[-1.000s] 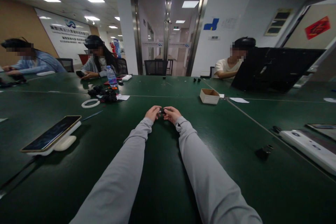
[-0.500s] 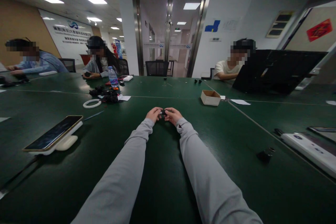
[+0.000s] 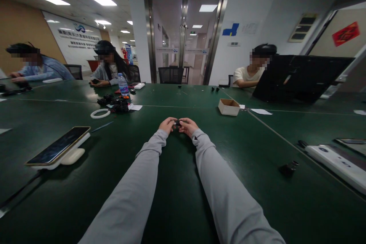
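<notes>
Both hands meet over the dark green table (image 3: 177, 171), arms stretched forward in grey sleeves. Between the fingertips is a small black piece (image 3: 177, 123) with a pale or shiny bit at its left end; its kind is too small to make out. My left hand (image 3: 167, 125) pinches the left end. From the other side my right hand (image 3: 188, 126) pinches the black part. The fingers cover most of the piece.
Left are a phone (image 3: 60, 145) on a white stand, a white tape ring (image 3: 100, 113), a black cable bundle (image 3: 114, 103) and a water bottle (image 3: 123, 85). Right are a small open box (image 3: 228, 107), a black object (image 3: 289, 168) and a white device (image 3: 337, 164). Several people sit around.
The small black piece looks slightly turned or lowered between the fingertips. Both hands stay in nearly the same place, and the view has shifted a little.
</notes>
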{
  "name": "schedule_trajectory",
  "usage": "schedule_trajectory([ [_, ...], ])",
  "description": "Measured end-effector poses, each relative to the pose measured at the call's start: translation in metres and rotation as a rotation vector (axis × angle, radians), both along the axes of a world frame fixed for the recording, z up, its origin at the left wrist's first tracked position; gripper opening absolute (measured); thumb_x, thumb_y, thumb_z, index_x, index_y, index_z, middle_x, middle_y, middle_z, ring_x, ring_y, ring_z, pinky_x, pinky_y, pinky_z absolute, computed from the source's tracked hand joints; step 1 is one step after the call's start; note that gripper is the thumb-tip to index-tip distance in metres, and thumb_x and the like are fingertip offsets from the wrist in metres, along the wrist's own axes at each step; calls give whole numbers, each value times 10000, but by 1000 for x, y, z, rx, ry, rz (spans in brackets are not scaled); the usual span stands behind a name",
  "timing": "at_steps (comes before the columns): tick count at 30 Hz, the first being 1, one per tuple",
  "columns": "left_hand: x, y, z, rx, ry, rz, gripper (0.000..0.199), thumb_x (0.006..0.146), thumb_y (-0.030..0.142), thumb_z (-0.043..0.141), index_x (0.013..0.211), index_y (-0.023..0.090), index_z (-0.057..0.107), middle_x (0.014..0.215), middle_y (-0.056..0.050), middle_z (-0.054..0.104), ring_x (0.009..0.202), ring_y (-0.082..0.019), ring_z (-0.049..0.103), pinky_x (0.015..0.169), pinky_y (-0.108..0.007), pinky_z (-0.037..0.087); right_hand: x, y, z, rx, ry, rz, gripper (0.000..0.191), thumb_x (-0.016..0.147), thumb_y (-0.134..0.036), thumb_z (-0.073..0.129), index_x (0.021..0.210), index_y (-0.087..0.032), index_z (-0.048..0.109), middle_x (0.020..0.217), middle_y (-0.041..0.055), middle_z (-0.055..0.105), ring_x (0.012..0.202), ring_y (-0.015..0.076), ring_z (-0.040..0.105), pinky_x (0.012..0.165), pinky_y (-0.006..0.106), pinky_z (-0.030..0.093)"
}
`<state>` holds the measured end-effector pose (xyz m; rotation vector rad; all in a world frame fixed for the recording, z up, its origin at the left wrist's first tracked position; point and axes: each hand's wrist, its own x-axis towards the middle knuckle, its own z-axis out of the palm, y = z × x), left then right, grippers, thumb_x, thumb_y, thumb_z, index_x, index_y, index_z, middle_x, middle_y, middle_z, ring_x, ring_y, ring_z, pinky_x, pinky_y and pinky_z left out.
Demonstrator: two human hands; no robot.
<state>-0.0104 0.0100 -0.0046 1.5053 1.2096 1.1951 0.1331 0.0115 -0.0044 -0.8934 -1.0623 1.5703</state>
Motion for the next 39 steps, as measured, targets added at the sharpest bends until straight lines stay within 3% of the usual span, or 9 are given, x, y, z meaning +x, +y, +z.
schedule_trajectory([
  [6, -1, 5, -7, 56, 7, -16, 252, 773, 274, 417, 883, 137, 598, 462, 39, 489, 359, -45, 399, 387, -159, 330, 0, 2, -2, 10, 10, 15, 156, 695, -159, 632, 816, -164, 534, 508, -28, 576, 407, 81, 536, 449, 235, 502],
  [17, 2, -4, 8, -59, -38, -29, 224, 750, 194, 431, 902, 138, 586, 454, 46, 473, 349, -51, 381, 372, -169, 309, 1, 1, 0, -17, 1, 4, 151, 716, -137, 605, 836, -162, 518, 508, -25, 584, 410, 85, 547, 466, 238, 508],
  [23, 5, -9, 10, 32, -102, -22, 247, 698, 192, 532, 938, 142, 558, 701, -5, 566, 474, -44, 470, 405, -147, 355, -3, -1, 2, 15, 4, 10, 244, 699, -208, 636, 834, -200, 433, 549, -56, 590, 398, 100, 568, 437, 251, 503],
  [28, -6, -38, 23, 73, -52, -40, 288, 697, 337, 557, 919, 154, 553, 778, -21, 548, 452, -33, 467, 370, -149, 359, -11, -28, 7, 24, -88, 132, 379, 656, -289, 668, 857, -214, 355, 580, -65, 584, 426, 129, 600, 437, 258, 499],
  [31, -36, -69, 38, -3, 0, -172, 324, 683, 398, 562, 900, 159, 544, 764, -27, 565, 440, -58, 511, 358, -164, 368, -4, -70, 18, 93, -211, 270, 476, 642, -323, 667, 990, -219, 358, 701, -22, 616, 453, 124, 605, 450, 271, 504],
  [34, -89, -104, 57, -128, 100, -188, 351, 615, 433, 618, 852, 180, 563, 803, -41, 600, 506, -119, 584, 382, -199, 418, 30, -124, 47, 226, -445, 349, 513, 648, -332, 651, 1098, -246, 419, 901, 48, 611, 529, 121, 610, 481, 291, 511],
  [37, -163, -145, 65, -284, 215, -59, 352, 537, 426, 680, 800, 208, 592, 735, -17, 634, 514, -146, 595, 415, -239, 456, 94, -175, 83, 418, -748, 187, 323, 671, -352, 626, 976, -253, 583, 959, 111, 611, 655, 153, 614, 577, 326, 508],
  [39, -220, -174, 55, -356, 262, 105, 348, 527, 430, 685, 812, 253, 595, 692, 37, 643, 544, -154, 606, 467, -280, 481, 149, -203, 98, 470, -852, -62, 307, 686, -388, 602, 979, -294, 599, 957, 154, 614, 699, 173, 617, 603, 349, 493],
])
